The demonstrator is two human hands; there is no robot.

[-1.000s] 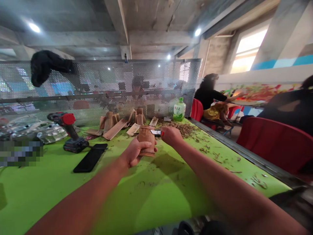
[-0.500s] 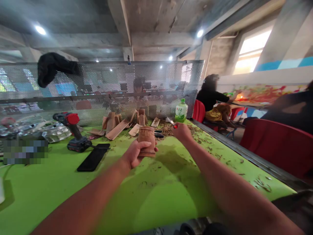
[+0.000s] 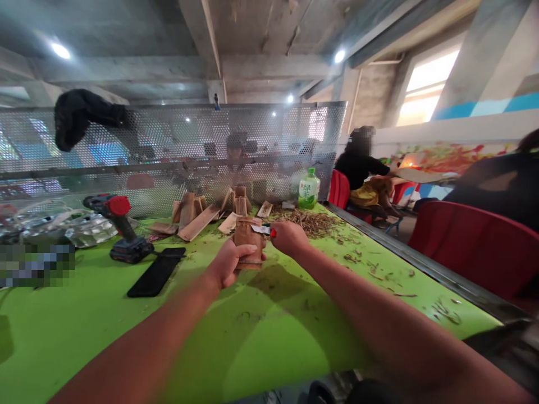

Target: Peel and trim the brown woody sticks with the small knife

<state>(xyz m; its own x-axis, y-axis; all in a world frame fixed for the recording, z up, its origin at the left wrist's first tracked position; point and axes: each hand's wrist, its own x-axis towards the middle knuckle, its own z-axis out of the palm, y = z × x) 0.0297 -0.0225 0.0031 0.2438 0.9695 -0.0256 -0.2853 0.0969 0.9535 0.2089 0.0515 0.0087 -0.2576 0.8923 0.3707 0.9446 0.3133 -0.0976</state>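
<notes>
My left hand (image 3: 227, 264) is wrapped round a brown bamboo cup-shaped piece (image 3: 247, 240) standing upright on the green table (image 3: 261, 336). My right hand (image 3: 288, 236) is closed on a small knife with a red handle (image 3: 265, 230); its blade touches the top edge of the bamboo piece. Both arms reach forward from the bottom of the view.
Several cut bamboo pieces (image 3: 197, 216) and a heap of shavings (image 3: 314, 221) lie at the back by a perforated metal screen (image 3: 177, 151). A cordless drill (image 3: 120, 227), black phone (image 3: 156, 272), green bottle (image 3: 309, 189) and red chairs (image 3: 475, 247) are nearby. A person (image 3: 362, 168) sits at right.
My right hand had swung away to the right with the knife lifted; it has come back and the blade is at the top of the bamboo piece again. The left hand kept its hold.
</notes>
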